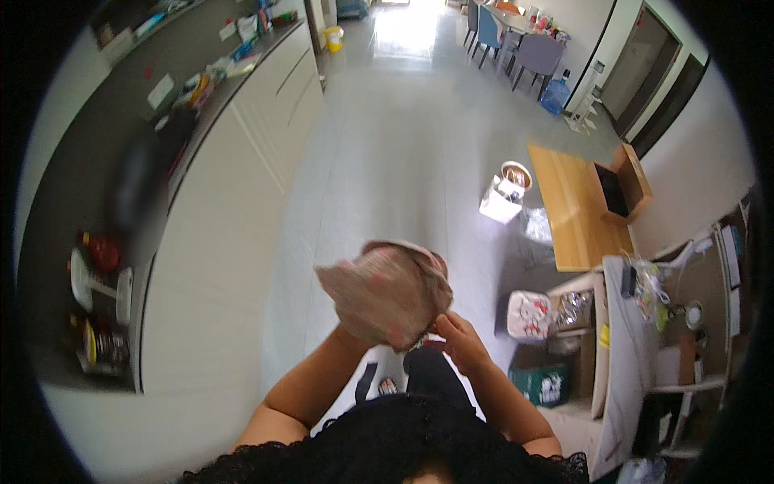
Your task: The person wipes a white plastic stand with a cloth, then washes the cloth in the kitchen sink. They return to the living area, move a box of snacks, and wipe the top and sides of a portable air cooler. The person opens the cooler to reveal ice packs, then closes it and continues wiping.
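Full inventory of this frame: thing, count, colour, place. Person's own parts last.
crumpled patterned cloth: 1, grey-beige with pink marks, centre, held up in both hands
long kitchen counter: 1, dark top over white cabinet fronts, left
red pot: 1, red, on counter, lower left
low wooden table: 1, light brown, right
grey dining chairs: several, grey and blue, top right
blue water jug: 1, blue, floor beside chairs
yellow bucket: 1, yellow, floor, top centre
green cardboard box: 1, green, lower right
left hand: 1, hidden under cloth
right hand: 1, gripping cloth's lower right edge
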Available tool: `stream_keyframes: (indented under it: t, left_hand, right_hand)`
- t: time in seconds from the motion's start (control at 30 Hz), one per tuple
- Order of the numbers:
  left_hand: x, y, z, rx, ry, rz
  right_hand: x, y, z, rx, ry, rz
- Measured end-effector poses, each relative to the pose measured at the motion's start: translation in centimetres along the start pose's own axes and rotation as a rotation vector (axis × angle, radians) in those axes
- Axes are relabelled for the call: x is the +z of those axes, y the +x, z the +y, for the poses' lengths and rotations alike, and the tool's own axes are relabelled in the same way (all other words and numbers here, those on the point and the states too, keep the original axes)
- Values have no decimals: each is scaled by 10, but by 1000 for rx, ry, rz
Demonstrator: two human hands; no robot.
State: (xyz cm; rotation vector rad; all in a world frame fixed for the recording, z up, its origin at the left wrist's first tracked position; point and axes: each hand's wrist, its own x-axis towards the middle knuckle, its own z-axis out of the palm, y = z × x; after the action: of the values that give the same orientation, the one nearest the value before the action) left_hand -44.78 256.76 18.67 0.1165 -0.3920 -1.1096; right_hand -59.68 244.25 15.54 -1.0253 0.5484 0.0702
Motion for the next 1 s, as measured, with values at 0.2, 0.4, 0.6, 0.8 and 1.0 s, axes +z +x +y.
stream_keyframes:
  t: [0.2, 0.4, 0.6, 0.8, 1.0]
  left_hand:
    - [-93, 174, 142, -217, -88, 75]
    - [-165, 306, 316, 140, 560, 406]
    - [-289, 443, 473, 122, 170, 774]
    - [-374, 635, 619, -144, 472, 701]
    - [-485, 837, 726, -520, 1272, 891]
  right_hand:
    - [-28, 235, -113, -343, -940, 168]
    - [6, 466, -312, -255, -193, -41]
    - [47, 720, -463, -176, 475, -288]
    - [49, 900, -600, -300, 61, -404]
    - [8, 1101, -704, -339, 17, -232]
